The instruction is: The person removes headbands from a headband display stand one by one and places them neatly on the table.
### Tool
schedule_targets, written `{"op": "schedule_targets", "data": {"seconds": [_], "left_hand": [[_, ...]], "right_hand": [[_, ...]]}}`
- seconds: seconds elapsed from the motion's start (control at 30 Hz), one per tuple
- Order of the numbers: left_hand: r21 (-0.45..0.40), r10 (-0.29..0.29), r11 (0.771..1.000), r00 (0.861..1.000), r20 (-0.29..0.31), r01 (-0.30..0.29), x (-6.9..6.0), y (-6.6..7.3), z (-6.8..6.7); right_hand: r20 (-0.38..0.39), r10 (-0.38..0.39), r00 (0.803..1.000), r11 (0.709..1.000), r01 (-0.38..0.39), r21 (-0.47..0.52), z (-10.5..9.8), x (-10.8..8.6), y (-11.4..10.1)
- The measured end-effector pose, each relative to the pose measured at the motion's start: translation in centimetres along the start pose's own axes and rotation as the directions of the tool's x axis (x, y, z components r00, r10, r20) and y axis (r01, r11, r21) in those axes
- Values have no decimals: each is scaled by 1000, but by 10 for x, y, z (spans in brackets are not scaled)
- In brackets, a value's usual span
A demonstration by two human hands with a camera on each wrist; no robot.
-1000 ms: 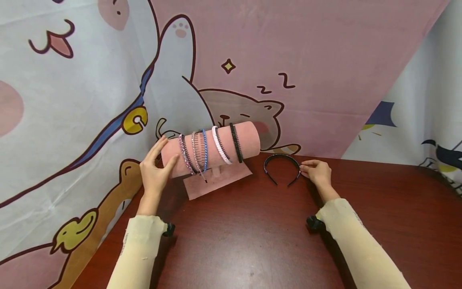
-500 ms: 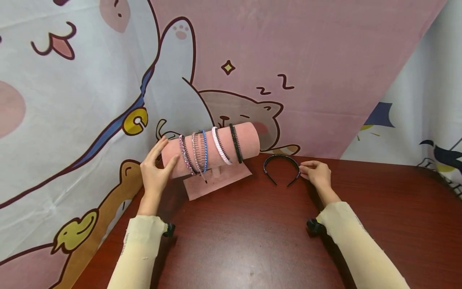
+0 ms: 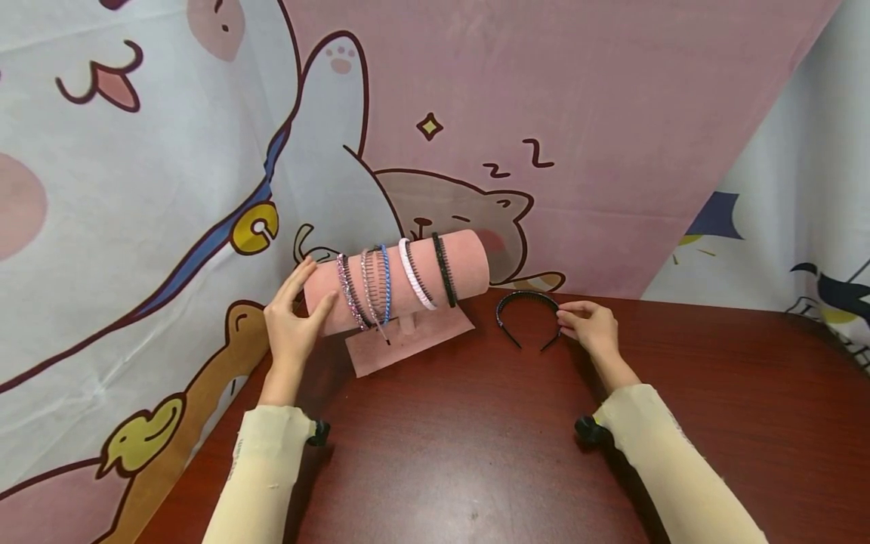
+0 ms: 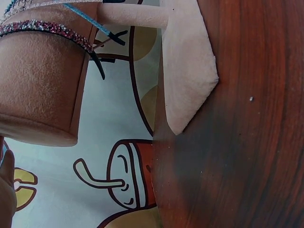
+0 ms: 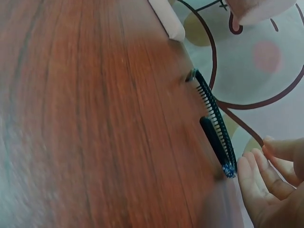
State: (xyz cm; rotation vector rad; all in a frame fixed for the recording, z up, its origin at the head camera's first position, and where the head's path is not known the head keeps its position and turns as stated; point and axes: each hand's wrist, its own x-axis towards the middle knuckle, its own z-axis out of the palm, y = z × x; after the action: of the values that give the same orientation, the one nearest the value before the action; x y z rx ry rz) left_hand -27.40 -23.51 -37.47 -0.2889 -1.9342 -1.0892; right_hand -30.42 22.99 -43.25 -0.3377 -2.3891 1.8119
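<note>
A pink cylindrical stand [image 3: 465,264] carries several headbands, among them a white one [image 3: 416,276], a blue one [image 3: 387,283] and a black one [image 3: 445,272]. My left hand [image 3: 291,325] grips the cylinder's left end, thumb in front and fingers behind; only part of the hand [image 4: 7,194] enters the left wrist view. On the table to the right of the stand is a dark toothed headband [image 3: 526,295]. My right hand [image 3: 591,329] has its fingertips at that band's right side; in the right wrist view the hand's loosely bent fingers [image 5: 273,183] are beside the dark headband [image 5: 216,116].
The stand's flat pink base [image 3: 408,347] rests on the dark red wooden table [image 3: 462,446]. Behind the table hangs a printed cloth [image 3: 598,151] with cartoon animals, which also runs along the left side.
My right hand has shifted slightly left, so its fingertips now cover part of the dark headband's right side. My left hand and the stand have stayed put.
</note>
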Motion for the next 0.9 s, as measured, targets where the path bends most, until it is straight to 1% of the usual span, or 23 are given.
{"op": "schedule_targets", "data": {"seconds": [0.13,0.33,0.4,0.43,0.47,0.53,0.57,0.63,0.67,0.7,0.9], "left_hand": [[-15,20,1000,1000,-5,-20,0,-3,0],[-21,41,999,999,-32,-42,0,-1,2],[-24,42,999,998,-39,-43,0,9,1],[-25,44,999,998,-40,-45,0,10,1],[-28,44,999,998,-41,-46,0,15,1],[-24,42,999,998,-40,-43,0,15,1],[-22,43,999,998,-40,-44,0,15,1],[-19,42,999,998,-37,-43,0,5,2],[-19,40,999,999,-35,-41,1,4,2],[-18,40,999,999,-34,-40,0,-1,2],[-18,36,999,999,-31,-37,1,0,1]], "right_hand": [[25,-13,1000,1000,13,22,3,-4,-2],[52,-42,998,998,39,51,9,-8,-6],[60,-50,997,997,46,66,11,-9,-7],[67,-51,996,996,46,75,12,-13,-11],[69,-57,996,995,51,82,13,-13,-12],[71,-64,995,994,58,88,15,-16,-13],[75,-67,995,994,60,87,16,-17,-14],[78,-74,994,995,68,77,18,-19,-16],[77,-80,994,995,74,71,19,-17,-13],[81,-81,993,995,75,69,20,-18,-14],[100,-95,990,993,88,76,26,-23,-19]]}}
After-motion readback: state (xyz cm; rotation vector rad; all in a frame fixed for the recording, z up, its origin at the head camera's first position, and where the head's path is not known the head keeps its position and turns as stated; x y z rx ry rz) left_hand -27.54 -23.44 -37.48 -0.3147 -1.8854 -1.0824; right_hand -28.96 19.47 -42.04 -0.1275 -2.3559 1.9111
